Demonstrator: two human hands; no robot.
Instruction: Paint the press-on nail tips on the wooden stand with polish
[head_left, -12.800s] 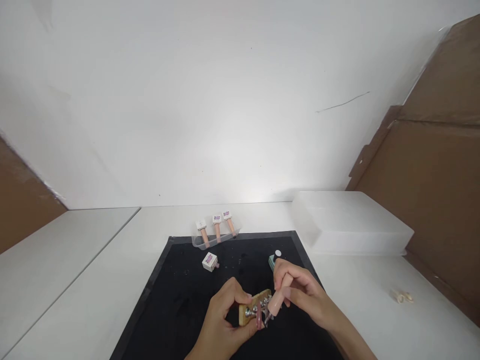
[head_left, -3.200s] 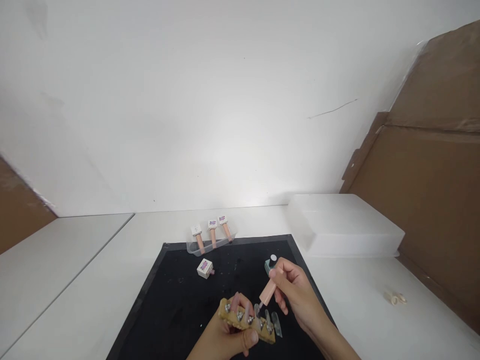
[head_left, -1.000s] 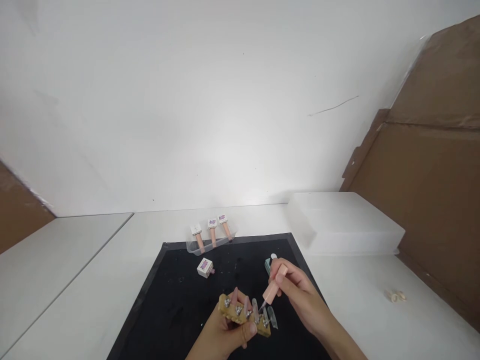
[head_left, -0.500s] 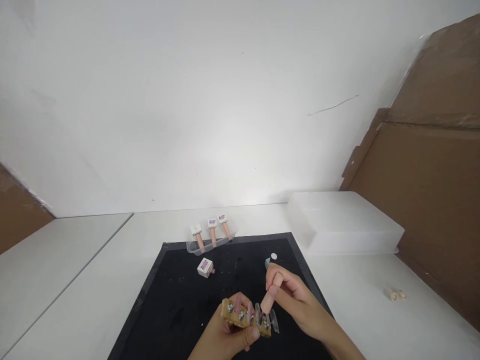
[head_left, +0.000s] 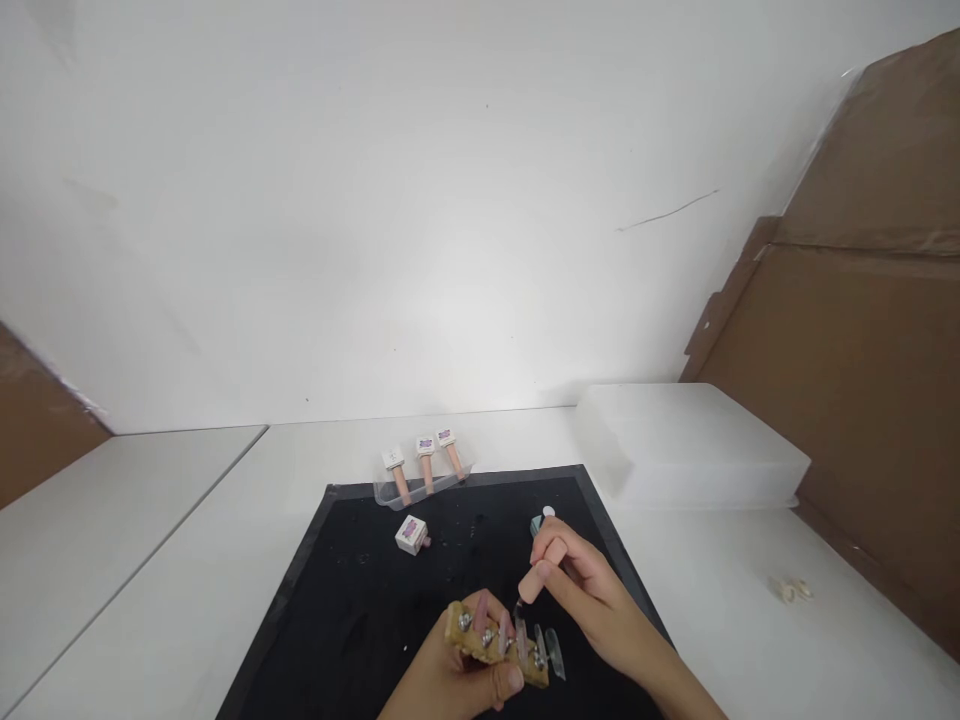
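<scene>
Brush (head_left: 532, 583) has shifted to the middle nail's (head_left: 522, 640) far end; we judge this stroke almost complete.
Our left hand (head_left: 456, 675) grips the nail stand (head_left: 474, 643), near centre; our right hand (head_left: 589, 592) pinches the brush.

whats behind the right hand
Part of a green item and a white disc show against the mat; the right hand covers the rest, so it can't be seen.
</scene>
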